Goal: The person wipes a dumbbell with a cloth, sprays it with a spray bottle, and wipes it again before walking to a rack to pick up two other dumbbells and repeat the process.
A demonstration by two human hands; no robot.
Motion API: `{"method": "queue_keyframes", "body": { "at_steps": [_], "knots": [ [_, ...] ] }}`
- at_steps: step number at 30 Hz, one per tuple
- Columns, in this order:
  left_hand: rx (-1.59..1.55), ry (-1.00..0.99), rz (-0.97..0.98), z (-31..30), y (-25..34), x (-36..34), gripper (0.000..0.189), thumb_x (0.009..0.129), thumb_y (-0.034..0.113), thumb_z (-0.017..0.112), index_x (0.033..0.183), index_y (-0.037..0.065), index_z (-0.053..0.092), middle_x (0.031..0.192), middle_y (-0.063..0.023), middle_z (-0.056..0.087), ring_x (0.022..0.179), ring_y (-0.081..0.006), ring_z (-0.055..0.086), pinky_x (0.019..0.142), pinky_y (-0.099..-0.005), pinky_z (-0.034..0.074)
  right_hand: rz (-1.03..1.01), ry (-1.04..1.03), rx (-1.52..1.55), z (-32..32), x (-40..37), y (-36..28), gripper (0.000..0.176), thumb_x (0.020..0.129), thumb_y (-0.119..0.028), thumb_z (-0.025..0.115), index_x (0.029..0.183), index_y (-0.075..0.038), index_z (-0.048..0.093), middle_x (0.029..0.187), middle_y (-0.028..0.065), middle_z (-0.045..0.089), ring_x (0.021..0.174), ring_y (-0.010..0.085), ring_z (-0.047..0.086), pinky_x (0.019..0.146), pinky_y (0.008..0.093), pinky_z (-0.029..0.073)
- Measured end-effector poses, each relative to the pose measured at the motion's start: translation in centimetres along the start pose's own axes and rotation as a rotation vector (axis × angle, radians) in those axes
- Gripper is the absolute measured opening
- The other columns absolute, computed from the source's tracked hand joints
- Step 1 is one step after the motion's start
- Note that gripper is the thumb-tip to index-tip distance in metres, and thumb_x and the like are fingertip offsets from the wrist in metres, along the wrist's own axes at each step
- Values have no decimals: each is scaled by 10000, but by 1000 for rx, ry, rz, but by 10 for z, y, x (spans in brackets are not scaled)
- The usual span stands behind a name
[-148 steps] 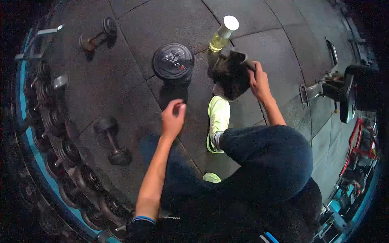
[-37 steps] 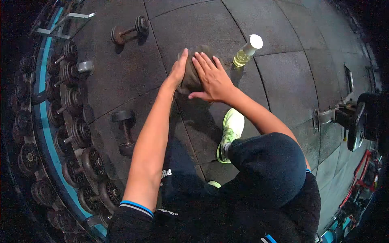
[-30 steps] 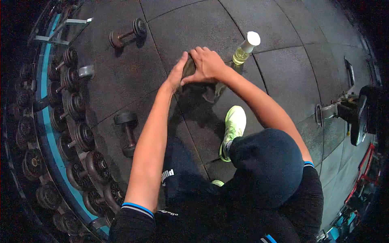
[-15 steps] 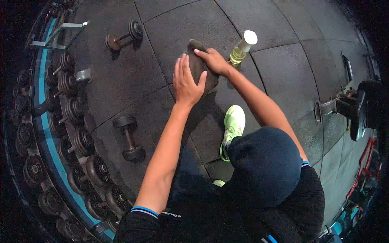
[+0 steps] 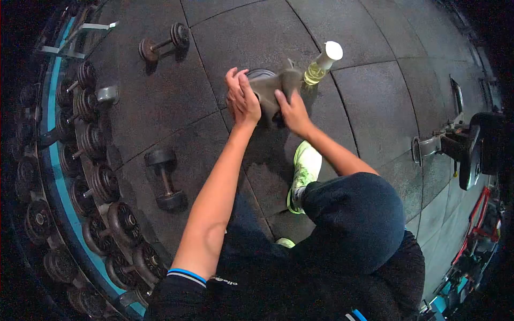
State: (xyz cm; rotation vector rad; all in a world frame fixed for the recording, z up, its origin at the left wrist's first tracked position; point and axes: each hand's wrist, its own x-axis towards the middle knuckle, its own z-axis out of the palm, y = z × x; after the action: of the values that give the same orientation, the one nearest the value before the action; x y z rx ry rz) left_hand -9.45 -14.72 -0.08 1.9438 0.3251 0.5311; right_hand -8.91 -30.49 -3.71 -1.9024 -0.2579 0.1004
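A dumbbell (image 5: 261,74) with a round plate face shows partly from under a grey-brown cloth (image 5: 267,91), between my two hands. My left hand (image 5: 243,99) curves around the left side of the plate, its fingers bent against it. My right hand (image 5: 293,109) grips the bunched cloth at the right, thumb on top. Much of the object beneath is hidden by the cloth. Just right of the cloth stands a clear bottle (image 5: 317,70) of yellowish liquid with a white top.
Two dumbbells lie on the dark mat floor, one at the upper left (image 5: 164,45) and one at the left (image 5: 167,179). A dumbbell rack (image 5: 75,214) runs down the left side. Gym equipment (image 5: 460,147) stands at the right.
The cloth has been bunched and shifted to the right with my right hand, uncovering part of the plate. My left hand has moved from flat on the cloth to the plate's left side.
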Motion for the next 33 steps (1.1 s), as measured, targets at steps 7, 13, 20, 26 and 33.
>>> {"method": "queue_keyframes", "body": {
  "at_steps": [7,13,20,26,33],
  "knots": [
    [11,58,60,3,1,-4,585,1070,479,310,1406,8,394,1118,-273,656,1042,-439,633,907,-494,455,14,-511,-246,-1,126,-41,560,962,-480,638,984,79,669,808,239,689,744,320,668,729,451,500],
    [-26,41,33,1,-3,6,582,1072,458,343,1430,-2,351,1132,-273,653,1042,-430,636,927,-477,461,42,-359,22,-5,98,-18,517,976,-441,641,1100,60,674,919,174,731,852,234,681,780,407,519],
    [-53,2,121,-1,-13,6,628,1070,483,354,1453,-10,296,1220,-210,673,1086,-387,651,953,-444,473,115,-120,241,-6,4,1,556,1056,-381,558,1427,23,467,1343,154,590,1227,243,541,1079,349,389],
    [-83,-10,93,-3,-9,6,645,1067,506,344,1449,-11,294,1230,-205,675,1053,-389,666,949,-434,478,-408,-98,-428,-12,-27,-26,661,853,-44,561,1476,61,365,1571,273,340,1472,465,299,1196,483,285],
    [-15,-52,94,-2,-9,3,653,1057,524,354,1440,0,293,1268,-220,649,1070,-403,652,960,-441,472,-555,-243,-689,-24,-11,-32,730,967,-370,567,1517,54,343,1613,234,296,1512,427,242,1203,579,228]
  ]
}}
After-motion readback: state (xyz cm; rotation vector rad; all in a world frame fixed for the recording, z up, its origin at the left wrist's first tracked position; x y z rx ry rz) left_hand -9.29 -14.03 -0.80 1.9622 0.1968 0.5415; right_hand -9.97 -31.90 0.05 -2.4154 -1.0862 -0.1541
